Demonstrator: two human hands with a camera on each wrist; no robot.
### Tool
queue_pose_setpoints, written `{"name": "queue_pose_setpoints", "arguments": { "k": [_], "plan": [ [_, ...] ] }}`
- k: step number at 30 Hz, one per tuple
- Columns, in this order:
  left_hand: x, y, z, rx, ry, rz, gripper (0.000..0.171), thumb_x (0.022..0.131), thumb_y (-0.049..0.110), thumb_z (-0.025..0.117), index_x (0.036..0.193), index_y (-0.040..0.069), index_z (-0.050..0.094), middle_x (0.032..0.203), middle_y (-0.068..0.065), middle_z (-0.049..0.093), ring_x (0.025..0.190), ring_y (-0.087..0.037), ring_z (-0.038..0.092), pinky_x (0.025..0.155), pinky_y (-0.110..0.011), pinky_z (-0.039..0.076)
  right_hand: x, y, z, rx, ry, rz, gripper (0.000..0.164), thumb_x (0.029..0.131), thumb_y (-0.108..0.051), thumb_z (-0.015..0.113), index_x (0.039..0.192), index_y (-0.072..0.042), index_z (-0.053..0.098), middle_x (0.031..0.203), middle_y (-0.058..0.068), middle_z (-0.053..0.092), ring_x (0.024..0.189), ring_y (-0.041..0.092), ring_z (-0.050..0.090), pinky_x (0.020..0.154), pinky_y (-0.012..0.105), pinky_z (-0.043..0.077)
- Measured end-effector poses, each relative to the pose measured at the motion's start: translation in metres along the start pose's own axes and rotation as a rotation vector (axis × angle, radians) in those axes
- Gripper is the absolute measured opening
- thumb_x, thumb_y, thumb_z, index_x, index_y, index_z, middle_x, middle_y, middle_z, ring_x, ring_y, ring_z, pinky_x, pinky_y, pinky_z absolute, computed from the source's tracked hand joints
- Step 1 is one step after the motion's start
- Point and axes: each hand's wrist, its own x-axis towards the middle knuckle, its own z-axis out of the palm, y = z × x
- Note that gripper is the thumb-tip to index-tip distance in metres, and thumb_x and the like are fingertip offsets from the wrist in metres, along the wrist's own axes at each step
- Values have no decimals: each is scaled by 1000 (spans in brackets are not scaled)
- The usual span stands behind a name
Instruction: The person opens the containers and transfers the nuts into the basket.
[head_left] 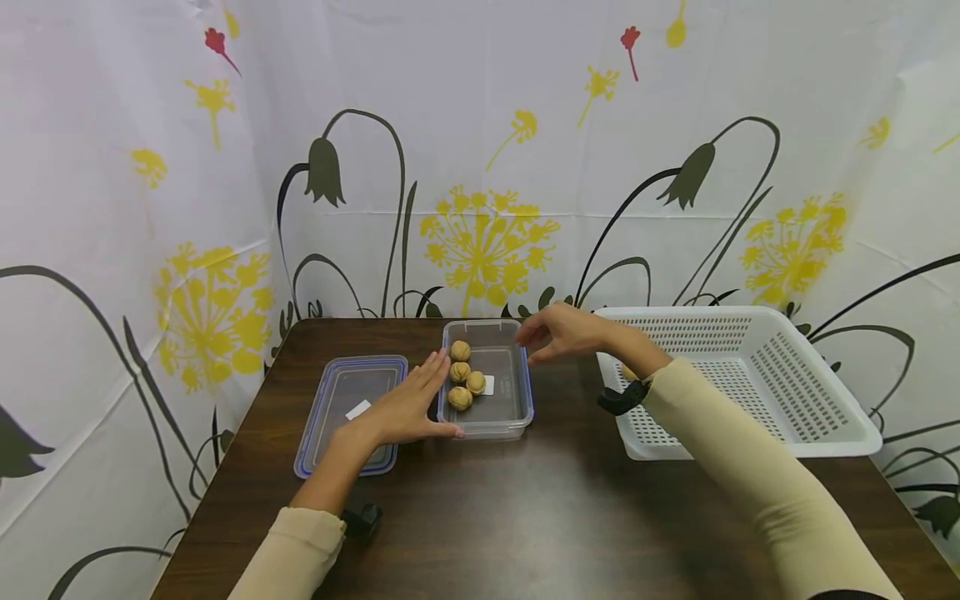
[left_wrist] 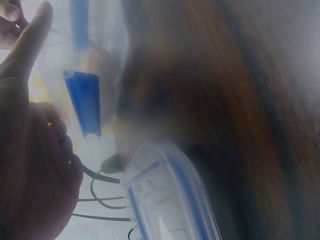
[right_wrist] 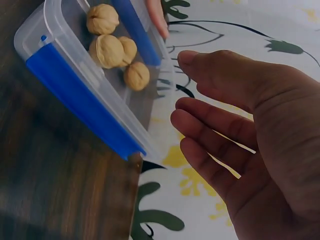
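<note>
A clear plastic food container (head_left: 506,406) with blue side clips sits on the table, its top uncovered. Several walnuts (head_left: 460,398) lie along its left half, close to a white label. My left hand (head_left: 408,406) rests along the container's left side, fingers stretched out and thumb at the front corner. Over the right rim hovers my right hand (head_left: 561,330), with its fingers loosely bent and nothing between them. In the right wrist view the walnuts (right_wrist: 102,20) show inside the container, beyond the fingertips (right_wrist: 188,57).
A clear lid (head_left: 341,392) with a blue seal lies left of the container on the dark wooden table (head_left: 525,517). At the right stands a white perforated basket (head_left: 750,375); a walnut (head_left: 628,372) shows in it beside the right forearm. A flowered curtain (head_left: 480,125) hangs behind.
</note>
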Motion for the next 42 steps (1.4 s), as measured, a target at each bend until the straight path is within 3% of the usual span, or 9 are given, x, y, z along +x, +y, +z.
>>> {"name": "queue_pose_setpoints", "arguments": {
  "k": [9, 14, 19, 25, 42],
  "plan": [
    [0, -1, -1, 4, -3, -1, 126, 87, 65, 78, 168, -2, 7, 178, -18, -1, 164, -37, 1, 131, -59, 11, 27, 2, 14, -86, -14, -58, 38, 91, -13, 85, 124, 3, 75, 116, 15, 78, 102, 25, 76, 91, 35, 62],
    [0, -1, -1, 8, -8, -4, 127, 88, 66, 77, 169, -2, 7, 178, -17, -2, 164, -36, 0, 131, -59, 11, 42, 2, 26, -106, -31, -70, 39, 91, -14, 84, 125, 4, 75, 116, 17, 78, 102, 29, 76, 90, 34, 62],
    [0, -2, 0, 3, 0, 2, 126, 88, 64, 78, 168, -3, 8, 178, -19, 0, 164, -38, 2, 130, -61, 12, 53, 2, 39, -138, -71, -45, 41, 90, -14, 84, 124, 7, 74, 116, 19, 77, 104, 34, 76, 90, 33, 62],
    [-1, 1, -1, 5, 3, 2, 125, 88, 63, 78, 168, -3, 9, 177, -19, 1, 164, -37, 2, 130, -60, 12, 61, 4, 51, -177, -103, 13, 43, 89, -17, 86, 124, 6, 74, 115, 15, 78, 104, 30, 76, 92, 33, 61],
    [1, -2, 1, 7, 10, 7, 125, 88, 63, 79, 168, -3, 9, 177, -19, 1, 164, -37, 2, 130, -60, 12, 77, 5, 75, -263, -135, 34, 39, 89, -21, 87, 120, -1, 78, 110, 10, 80, 100, 20, 76, 90, 29, 61]
  ]
}}
